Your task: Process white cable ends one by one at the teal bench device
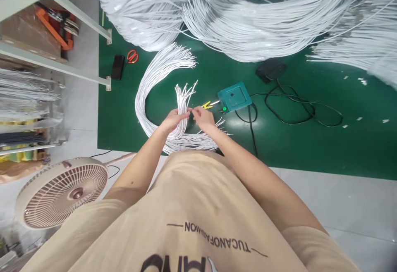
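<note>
Fingers of the left hand (174,120) are clamped on a small bundle of white wires (181,128) over the green counter (310,148). The right hand's (203,118) fingertips are together just beside it; what they pinch, I can't tell. A long curved bundle (143,94) lies around the left, a yellow clip (207,105) and teal box (234,96) to the right.

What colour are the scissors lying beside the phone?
The scissors have red handles, seen in the head view.
</note>
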### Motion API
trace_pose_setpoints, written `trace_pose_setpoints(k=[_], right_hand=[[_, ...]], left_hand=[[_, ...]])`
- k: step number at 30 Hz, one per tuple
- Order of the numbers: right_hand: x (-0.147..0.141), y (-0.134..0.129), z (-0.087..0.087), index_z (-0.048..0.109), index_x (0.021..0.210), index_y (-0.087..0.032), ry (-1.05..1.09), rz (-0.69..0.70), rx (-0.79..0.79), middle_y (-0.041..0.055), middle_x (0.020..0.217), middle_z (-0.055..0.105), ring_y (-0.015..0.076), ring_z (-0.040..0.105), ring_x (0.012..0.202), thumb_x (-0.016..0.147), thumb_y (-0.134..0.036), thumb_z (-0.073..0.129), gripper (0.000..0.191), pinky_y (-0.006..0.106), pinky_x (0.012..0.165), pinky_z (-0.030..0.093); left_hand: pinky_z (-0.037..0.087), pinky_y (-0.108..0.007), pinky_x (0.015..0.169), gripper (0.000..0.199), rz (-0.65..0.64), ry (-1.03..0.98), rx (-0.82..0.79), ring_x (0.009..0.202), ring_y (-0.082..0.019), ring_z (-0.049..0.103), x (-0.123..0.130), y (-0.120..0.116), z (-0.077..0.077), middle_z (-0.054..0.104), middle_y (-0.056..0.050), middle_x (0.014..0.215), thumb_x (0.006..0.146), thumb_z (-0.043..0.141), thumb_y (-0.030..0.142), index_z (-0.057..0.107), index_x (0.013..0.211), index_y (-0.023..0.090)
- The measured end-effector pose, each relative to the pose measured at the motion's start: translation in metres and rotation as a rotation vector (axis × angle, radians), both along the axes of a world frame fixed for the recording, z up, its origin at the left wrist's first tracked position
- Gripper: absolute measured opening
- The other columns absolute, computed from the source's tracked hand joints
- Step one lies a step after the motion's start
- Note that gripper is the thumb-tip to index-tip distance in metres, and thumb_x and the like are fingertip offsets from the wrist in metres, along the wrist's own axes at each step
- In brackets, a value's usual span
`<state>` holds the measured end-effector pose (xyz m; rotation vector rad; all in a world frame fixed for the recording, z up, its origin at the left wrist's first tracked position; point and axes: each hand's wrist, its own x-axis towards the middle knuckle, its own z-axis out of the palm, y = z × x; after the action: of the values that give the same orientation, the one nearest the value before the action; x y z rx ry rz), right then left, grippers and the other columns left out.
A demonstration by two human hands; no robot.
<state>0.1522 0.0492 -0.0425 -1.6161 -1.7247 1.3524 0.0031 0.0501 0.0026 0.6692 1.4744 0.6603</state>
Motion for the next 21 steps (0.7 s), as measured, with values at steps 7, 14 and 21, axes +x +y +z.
trace_pose_setpoints(k=[7, 14, 21], right_hand=[[-0.005, 0.034, 0.036, 0.063, 0.073, -0.018, 0.187, -0.104, -0.127, -0.0006, 0.070, 0.065, 0.0133, 0.057, 0.069, 0.085, -0.031, 0.044, 0.025, 0.024, 0.069, 0.041], [-0.008, 0.001, 0.031, 0.061, 0.067, -0.021, 0.101, 0.048, -0.189, -0.0033, 0.061, 0.062, 0.0126, 0.053, 0.063, 0.082, -0.027, 0.046, 0.022, 0.024, 0.065, 0.037], [-0.018, -0.015, 0.029, 0.062, 0.068, -0.021, 0.181, -0.065, -0.211, -0.0034, 0.065, 0.064, 0.0122, 0.055, 0.064, 0.080, -0.034, 0.055, 0.020, 0.025, 0.066, 0.039]], left_hand=[[0.046, -0.024, 0.066, 0.052, 0.146, 0.008, 0.064, 0.066, -0.009, 0.058, 0.005, -0.010, 0.002, 0.067, -0.003, 0.077, 0.056, 0.084, 0.044, 0.069, 0.093, 0.012], [0.046, -0.023, 0.064, 0.041, 0.257, 0.005, 0.101, 0.069, -0.009, 0.059, -0.009, 0.001, 0.018, 0.069, -0.006, 0.090, 0.064, 0.080, 0.035, 0.064, 0.094, 0.012], [0.046, -0.027, 0.067, 0.045, 0.159, -0.108, 0.111, 0.070, -0.013, 0.064, -0.004, 0.002, 0.013, 0.063, 0.000, 0.073, 0.052, 0.086, 0.024, 0.051, 0.080, 0.015]])
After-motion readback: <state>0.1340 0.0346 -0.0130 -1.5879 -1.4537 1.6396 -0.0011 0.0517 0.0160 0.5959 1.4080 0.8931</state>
